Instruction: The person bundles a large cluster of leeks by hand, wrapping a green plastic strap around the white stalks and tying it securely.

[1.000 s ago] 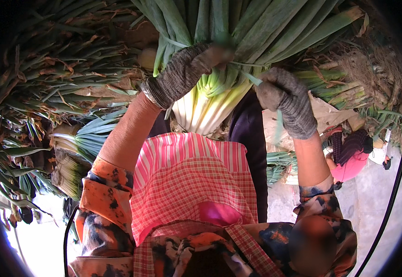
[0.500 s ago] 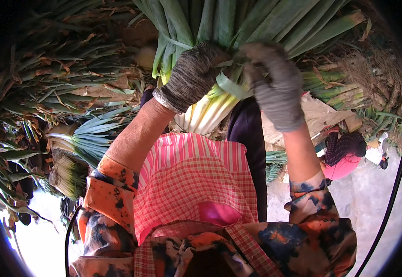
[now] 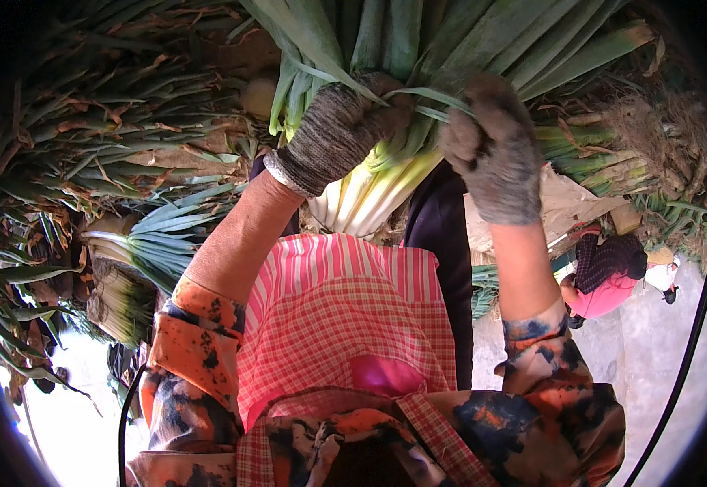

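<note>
A thick bundle of leeks [image 3: 378,191] lies in front of me, white stalks toward my lap and broad green leaves fanning away. Across its leaves runs a narrow green leaf strip [image 3: 428,97], stretched between my two gloved hands. My left hand [image 3: 341,126], in a dark grey knit glove, is closed on the strip at the bundle's left side; its fingertips are partly hidden by leaves. To the right of the bundle, my right hand [image 3: 495,150], in a worn grey glove, has its fingers curled round the strip's other end.
Piled leeks with dry leaf tips [image 3: 126,122] fill the left side. A smaller leek bunch [image 3: 154,239] lies nearer on the left. More leeks with tangled roots [image 3: 645,146] are at right, beyond a brown sheet [image 3: 524,207]. A person in pink [image 3: 609,276] bends down at right.
My right hand has moved slightly right and is less blurred. The leaf strip, loose and curled below my hands before, now spans between them across the leaves.
</note>
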The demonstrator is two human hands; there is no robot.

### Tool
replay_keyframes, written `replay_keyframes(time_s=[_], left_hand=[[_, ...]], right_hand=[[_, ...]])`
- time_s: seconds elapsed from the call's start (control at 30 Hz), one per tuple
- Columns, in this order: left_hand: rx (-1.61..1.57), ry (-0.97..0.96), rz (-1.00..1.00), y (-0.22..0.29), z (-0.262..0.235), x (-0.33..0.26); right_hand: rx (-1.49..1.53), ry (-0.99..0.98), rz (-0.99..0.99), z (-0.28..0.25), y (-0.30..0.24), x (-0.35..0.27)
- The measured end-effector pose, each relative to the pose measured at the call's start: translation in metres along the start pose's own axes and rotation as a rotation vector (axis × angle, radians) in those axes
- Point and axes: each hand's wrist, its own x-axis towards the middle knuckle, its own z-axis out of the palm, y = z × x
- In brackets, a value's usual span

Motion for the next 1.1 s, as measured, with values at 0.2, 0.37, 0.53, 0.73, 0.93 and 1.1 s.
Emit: replay_keyframes(time_s=[0.2,0.37,0.53,0.73,0.93,1.1], left_hand=[[-0.166,0.045,0.139,-0.008,-0.001,0.004],[-0.185,0.004,0.184,-0.019,-0.005,0.001],[-0.214,-0.086,0.244,-0.02,-0.005,0.008],[-0.305,-0.094,0.195,-0.018,-0.01,0.002],[-0.049,-0.02,0.347,-0.01,-0.009,0.005],[0.162,0.085,0.371,-0.006,-0.005,-0.001]], right_hand=[[-0.609,-0.266,0.083,-0.008,-0.038,-0.086],[-0.963,-0.536,-0.163,0.009,-0.079,-0.084],[-1.414,-0.004,-0.742,-0.012,-0.012,-0.007],[-1.702,0.017,-0.888,-0.011,0.035,0.021],[-1.705,0.071,-0.88,-0.005,0.036,0.024],[-1.663,0.061,-0.953,-0.013,0.045,0.03]])
